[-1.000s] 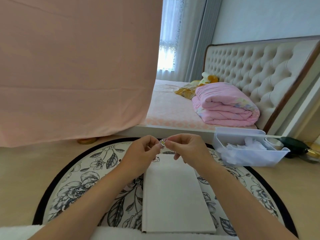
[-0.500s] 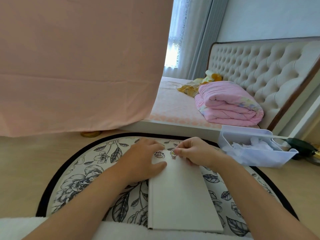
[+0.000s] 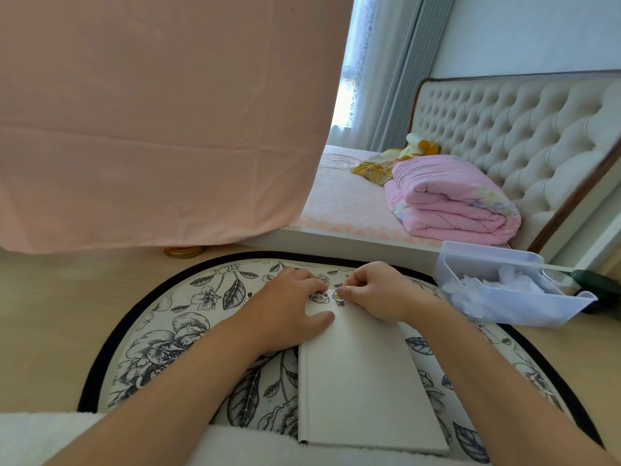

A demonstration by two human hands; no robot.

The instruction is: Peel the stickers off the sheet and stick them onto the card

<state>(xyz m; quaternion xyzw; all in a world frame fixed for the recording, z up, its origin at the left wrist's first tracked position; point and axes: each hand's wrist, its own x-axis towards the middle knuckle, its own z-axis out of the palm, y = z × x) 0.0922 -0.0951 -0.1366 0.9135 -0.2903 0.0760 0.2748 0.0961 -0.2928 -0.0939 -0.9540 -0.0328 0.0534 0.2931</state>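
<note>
Sticker (image 3: 337,297) pinched by right hand (image 3: 379,294), left hand (image 3: 289,307) pressing card (image 3: 363,381)

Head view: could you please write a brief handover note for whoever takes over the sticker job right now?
Left hand rests flat on the card, steadying its far left corner.
Right hand, fingers curled, pinches the second sticker onto the card's far end.
Done: first sticker stuck beside it.
Left: press this one flat, then peel more; the sheet is not visible.
</note>
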